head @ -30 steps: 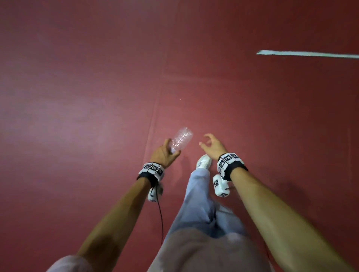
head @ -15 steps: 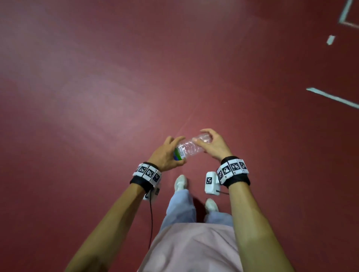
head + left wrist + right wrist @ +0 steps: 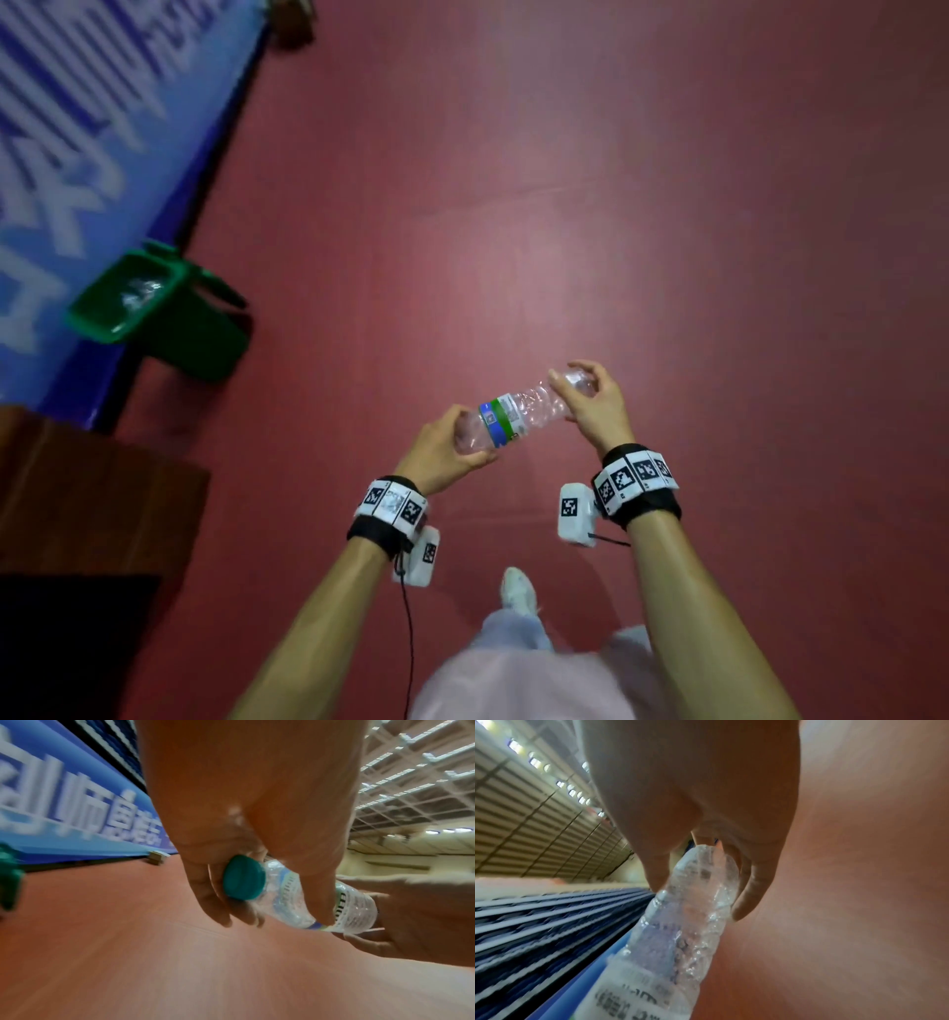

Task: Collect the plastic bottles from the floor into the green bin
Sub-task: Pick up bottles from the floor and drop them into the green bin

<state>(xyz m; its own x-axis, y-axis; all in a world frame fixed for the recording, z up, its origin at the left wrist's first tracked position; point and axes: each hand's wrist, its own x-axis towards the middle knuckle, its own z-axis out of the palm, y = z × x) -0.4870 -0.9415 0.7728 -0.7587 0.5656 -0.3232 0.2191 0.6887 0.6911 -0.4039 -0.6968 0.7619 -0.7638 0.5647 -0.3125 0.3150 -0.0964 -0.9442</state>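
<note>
One green bin (image 3: 154,318), far left against the blue banner (image 3: 77,154), well apart from the hands. One plastic bottle (image 3: 518,416), held level above the floor (image 3: 667,231): cap end gripped by left hand (image 3: 441,452), base pinched by right hand (image 3: 595,406). Risk judged: a long throw falling short; thin crumpled wall slipping when one hand is released.

Clear bottle (image 3: 518,411) with green-blue label and teal cap (image 3: 243,880); green bin (image 3: 205,329); red floor (image 3: 565,205).
</note>
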